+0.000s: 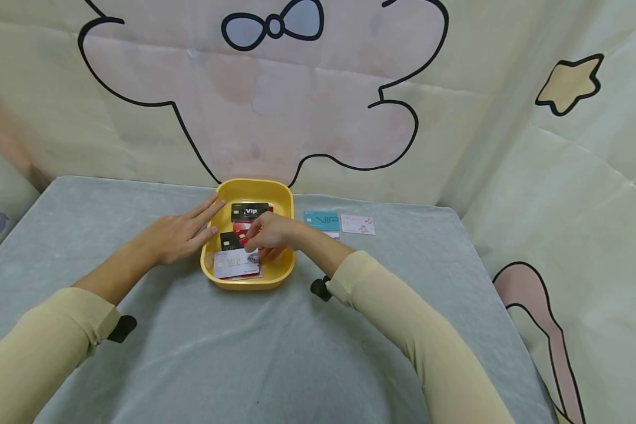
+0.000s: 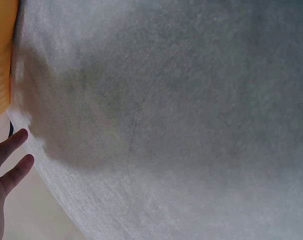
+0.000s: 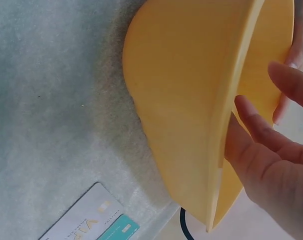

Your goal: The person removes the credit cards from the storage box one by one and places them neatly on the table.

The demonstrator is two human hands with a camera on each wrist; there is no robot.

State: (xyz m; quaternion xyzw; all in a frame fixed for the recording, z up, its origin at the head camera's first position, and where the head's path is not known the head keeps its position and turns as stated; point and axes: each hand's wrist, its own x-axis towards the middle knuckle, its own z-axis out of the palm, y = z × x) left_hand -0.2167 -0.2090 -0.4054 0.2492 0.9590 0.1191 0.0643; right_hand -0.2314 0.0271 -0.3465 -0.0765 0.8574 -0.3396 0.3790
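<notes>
A yellow plastic basin (image 1: 251, 285) holds several cards: a black VIP card (image 1: 249, 212) at the back, a red card (image 1: 240, 228), a dark card (image 1: 229, 241) and a white VIP card (image 1: 233, 264) in front, overlapping others. My left hand (image 1: 182, 234) rests against the basin's left rim with straight fingers. Over the right rim reaches my right hand (image 1: 274, 231), its fingers inside the basin above the cards. In the right wrist view, the right fingers (image 3: 256, 122) are bent loosely and spread apart, with no card showing between them.
To the basin's right, a teal VIP card (image 1: 321, 221) and a pale patterned card (image 1: 357, 224) lie on the grey cloth (image 1: 265, 353). A white card (image 3: 79, 220) lies beside the teal one. A printed curtain (image 1: 318, 129) hangs behind the table's back edge.
</notes>
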